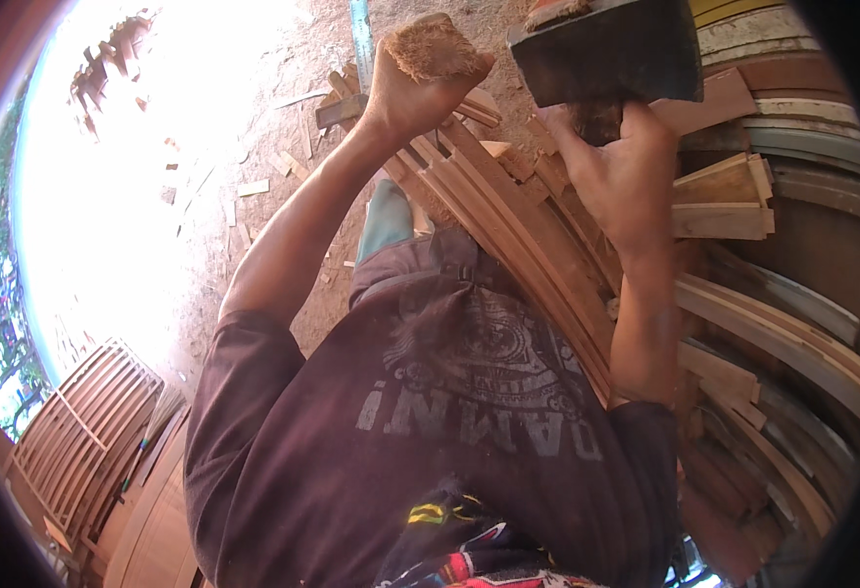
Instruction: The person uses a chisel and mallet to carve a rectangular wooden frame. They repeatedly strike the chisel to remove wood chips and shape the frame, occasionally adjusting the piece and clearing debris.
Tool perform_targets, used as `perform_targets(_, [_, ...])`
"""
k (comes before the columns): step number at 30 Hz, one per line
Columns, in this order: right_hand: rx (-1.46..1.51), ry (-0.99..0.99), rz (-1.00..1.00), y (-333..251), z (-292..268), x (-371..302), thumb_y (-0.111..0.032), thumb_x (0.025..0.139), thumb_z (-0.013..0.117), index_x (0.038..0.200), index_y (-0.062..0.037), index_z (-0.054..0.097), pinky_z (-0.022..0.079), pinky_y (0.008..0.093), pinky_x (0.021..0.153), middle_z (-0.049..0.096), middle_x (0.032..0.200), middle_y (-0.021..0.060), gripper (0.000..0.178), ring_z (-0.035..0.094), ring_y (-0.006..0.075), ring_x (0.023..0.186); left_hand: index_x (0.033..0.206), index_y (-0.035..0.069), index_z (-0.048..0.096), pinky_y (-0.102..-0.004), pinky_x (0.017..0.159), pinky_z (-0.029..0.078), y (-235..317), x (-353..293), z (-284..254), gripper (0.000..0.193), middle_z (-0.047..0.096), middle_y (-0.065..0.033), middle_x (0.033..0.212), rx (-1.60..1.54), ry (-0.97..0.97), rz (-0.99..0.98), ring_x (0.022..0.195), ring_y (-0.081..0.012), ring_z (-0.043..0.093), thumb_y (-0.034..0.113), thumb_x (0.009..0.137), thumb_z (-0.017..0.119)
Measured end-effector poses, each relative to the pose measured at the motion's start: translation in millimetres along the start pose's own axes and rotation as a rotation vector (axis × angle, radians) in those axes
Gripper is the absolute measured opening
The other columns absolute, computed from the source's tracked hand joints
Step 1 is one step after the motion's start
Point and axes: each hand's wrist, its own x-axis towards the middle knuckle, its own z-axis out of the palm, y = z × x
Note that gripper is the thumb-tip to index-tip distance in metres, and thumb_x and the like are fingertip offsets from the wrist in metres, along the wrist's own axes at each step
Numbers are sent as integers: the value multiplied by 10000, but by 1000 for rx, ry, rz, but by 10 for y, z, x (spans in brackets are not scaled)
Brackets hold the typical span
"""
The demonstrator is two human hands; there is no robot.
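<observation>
Raised at the upper middle, my left hand (410,106) is closed around a short piece of wood with a frayed, fibrous end (433,49). Its lower part is hidden by my fingers. To the right, my right hand (624,181) grips the dark handle (596,122) of a hammer-like tool with a broad, dark head (608,57). A frayed orange-brown end (552,12) shows above that head; I cannot tell what it belongs to. Below my hands, several long brown wooden strips (518,220) lie side by side, slanting from my left hand toward my right forearm.
Stacked boards and curved wooden pieces (783,309) fill the right side. Wood chips and offcuts (253,188) litter the ground at left. A pale blue strip (361,39) lies beyond my left hand. A slatted wooden frame (92,421) stands at lower left.
</observation>
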Motion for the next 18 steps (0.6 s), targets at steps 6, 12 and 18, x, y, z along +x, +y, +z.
perform_targets(6, [19, -5, 27, 46, 41, -60, -170, 888, 856, 987, 34, 756, 567, 319, 768, 790, 884, 84, 248, 723, 128, 804, 939, 22, 741, -326, 692, 581, -2, -3, 32, 270, 760, -36, 824, -44, -2, -12, 771, -109, 714, 257, 879, 859])
perform_targets(12, [51, 34, 2, 16, 1, 8, -184, 876, 873, 983, 31, 755, 567, 320, 761, 790, 884, 84, 268, 724, 127, 798, 816, 62, 699, -286, 540, 515, 32, 42, 98, 245, 686, -13, 666, -22, 62, 20, 599, -88, 655, 259, 854, 839])
perform_targets(18, [-9, 48, -17, 17, -41, 40, -176, 885, 868, 945, 22, 752, 568, 310, 722, 783, 861, 76, 237, 723, 121, 769, 872, 49, 708, -315, 624, 542, 1, 45, 95, 253, 722, -24, 772, -32, 33, 59, 700, -109, 676, 259, 861, 850])
